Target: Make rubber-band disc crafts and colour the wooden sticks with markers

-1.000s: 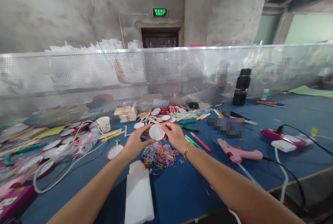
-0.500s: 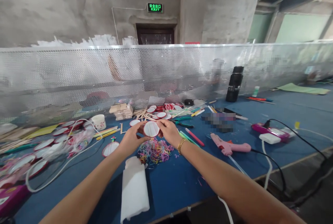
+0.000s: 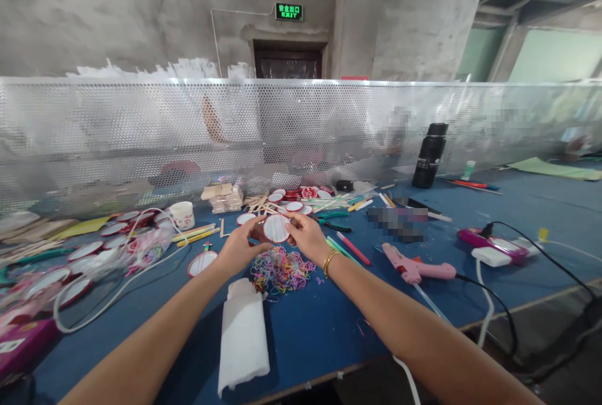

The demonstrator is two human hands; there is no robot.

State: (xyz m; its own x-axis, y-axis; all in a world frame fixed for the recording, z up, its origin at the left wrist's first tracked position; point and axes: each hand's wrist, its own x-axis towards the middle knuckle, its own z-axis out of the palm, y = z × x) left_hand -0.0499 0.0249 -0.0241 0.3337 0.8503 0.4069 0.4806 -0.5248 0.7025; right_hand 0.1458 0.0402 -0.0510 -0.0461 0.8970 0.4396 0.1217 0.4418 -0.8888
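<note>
Between my two hands is a round white disc with a red rim (image 3: 276, 228), its white face turned towards me. My left hand (image 3: 242, 247) grips its left edge, fingers behind and thumb low. On the right edge, my right hand (image 3: 303, 234) pinches it with thumb and fingers; a gold bracelet (image 3: 330, 263) circles that wrist. Just below the disc lies a heap of colourful rubber bands (image 3: 284, 270) on the blue table. A similar disc (image 3: 202, 263) rests left of my left hand, and a folded white cloth or tissue (image 3: 243, 339) lies nearer to me.
A pink glue gun (image 3: 417, 265) with its cord lies right, near a purple power strip (image 3: 493, 243). Pliers (image 3: 333, 223), markers (image 3: 353, 247) and wooden sticks (image 3: 258, 204) lie beyond my hands. A black bottle (image 3: 429, 155) and paper cup (image 3: 182, 215) stand before a perforated metal screen (image 3: 301, 123).
The view has shifted slightly, so the scene sits a little further right. Both hands still hold the disc, and its face has turned slightly.
</note>
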